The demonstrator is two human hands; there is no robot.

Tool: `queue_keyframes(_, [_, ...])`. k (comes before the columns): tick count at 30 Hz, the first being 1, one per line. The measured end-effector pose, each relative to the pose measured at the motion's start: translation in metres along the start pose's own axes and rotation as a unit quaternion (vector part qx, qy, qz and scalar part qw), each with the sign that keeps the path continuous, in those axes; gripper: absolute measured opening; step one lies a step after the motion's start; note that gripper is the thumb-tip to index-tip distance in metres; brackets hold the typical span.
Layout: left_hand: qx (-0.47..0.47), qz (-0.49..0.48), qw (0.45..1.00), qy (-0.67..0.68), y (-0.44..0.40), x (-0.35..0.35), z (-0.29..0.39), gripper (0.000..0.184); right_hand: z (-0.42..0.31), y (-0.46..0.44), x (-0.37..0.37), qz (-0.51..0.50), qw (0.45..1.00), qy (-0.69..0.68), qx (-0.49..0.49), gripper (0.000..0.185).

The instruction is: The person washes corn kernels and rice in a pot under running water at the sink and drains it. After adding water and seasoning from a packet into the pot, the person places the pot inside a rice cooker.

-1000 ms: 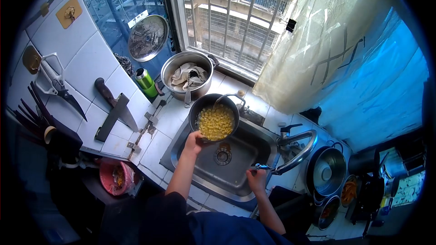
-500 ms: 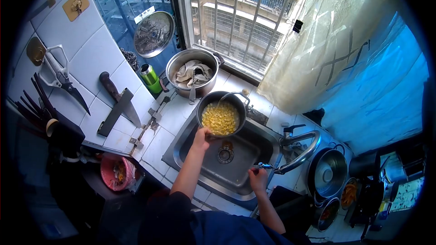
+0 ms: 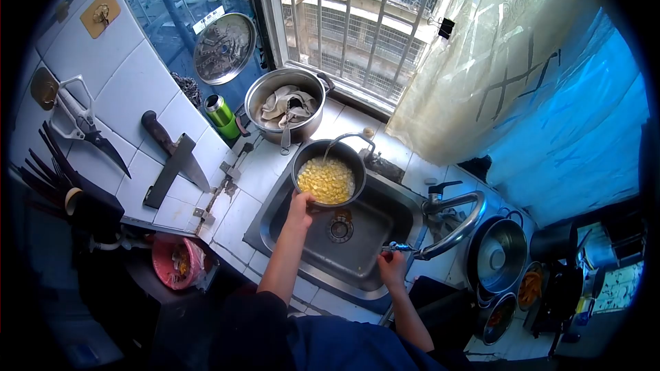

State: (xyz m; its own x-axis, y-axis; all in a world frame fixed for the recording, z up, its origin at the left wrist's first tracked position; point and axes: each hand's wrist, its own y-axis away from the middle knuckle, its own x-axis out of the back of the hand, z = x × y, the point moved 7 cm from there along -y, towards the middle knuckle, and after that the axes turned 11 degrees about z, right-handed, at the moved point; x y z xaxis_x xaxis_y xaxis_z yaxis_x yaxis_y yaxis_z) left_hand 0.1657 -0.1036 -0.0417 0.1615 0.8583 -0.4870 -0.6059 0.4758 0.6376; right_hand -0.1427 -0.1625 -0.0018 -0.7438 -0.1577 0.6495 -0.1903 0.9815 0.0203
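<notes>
top [image 3: 344,340]: navy blue | left sleeve [image 3: 260,319]: dark, short | left hand [image 3: 300,211]: bare | right hand [image 3: 392,268]: bare

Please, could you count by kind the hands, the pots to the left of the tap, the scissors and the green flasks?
Hands: 2 (left hand, right hand)
Pots: 2 (pot with yellow pieces, steel pot)
Scissors: 1
Green flask: 1
Total: 6
</notes>
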Motion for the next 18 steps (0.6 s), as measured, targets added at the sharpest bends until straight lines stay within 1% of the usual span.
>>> queue_keyframes(1, [0.001, 0.002, 1.000, -0.001, 0.004, -0.001, 0.002, 0.044, 0.002, 0.000, -0.001, -0.001, 1.000, 0.000, -0.001, 0.015])
queue_keyframes(3, [0.043, 0.069, 0.996, -0.031, 0.018, 0.005, 0.003, 0.042, 0.000, 0.000, -0.002, 0.001, 0.999, 0.020, 0.039, 0.015])
queue_keyframes(4, [0.043, 0.070, 0.996, -0.031, 0.023, 0.005, 0.005, 0.042, 0.001, 0.000, -0.002, -0.001, 0.999, 0.019, 0.039, 0.015])
queue_keyframes(6, [0.053, 0.113, 0.991, -0.045, 0.032, 0.012, 0.005, 0.041, 0.000, 0.001, -0.003, -0.006, 0.998, 0.015, 0.056, 0.015])
queue_keyframes(7, [0.052, 0.113, 0.991, -0.044, 0.035, 0.014, 0.006, 0.041, 0.001, 0.001, -0.003, -0.007, 0.998, 0.014, 0.057, 0.015])
queue_keyframes(9, [0.068, 0.070, 0.995, -0.028, 0.045, 0.010, 0.007, 0.044, 0.004, 0.003, -0.005, -0.014, 0.999, -0.008, 0.035, 0.014])
queue_keyframes(10, [0.068, 0.070, 0.995, -0.029, 0.051, 0.009, 0.009, 0.044, 0.003, 0.004, -0.005, -0.014, 0.999, -0.008, 0.035, 0.014])
queue_keyframes(12, [0.066, 0.080, 0.994, -0.024, 0.062, 0.009, 0.013, 0.048, 0.002, 0.005, -0.004, -0.020, 0.999, -0.015, 0.032, 0.014])
queue_keyframes(18, [0.060, 0.117, 0.991, -0.010, 0.053, 0.014, 0.015, 0.052, 0.004, 0.005, -0.006, -0.025, 0.998, -0.012, 0.056, 0.013])
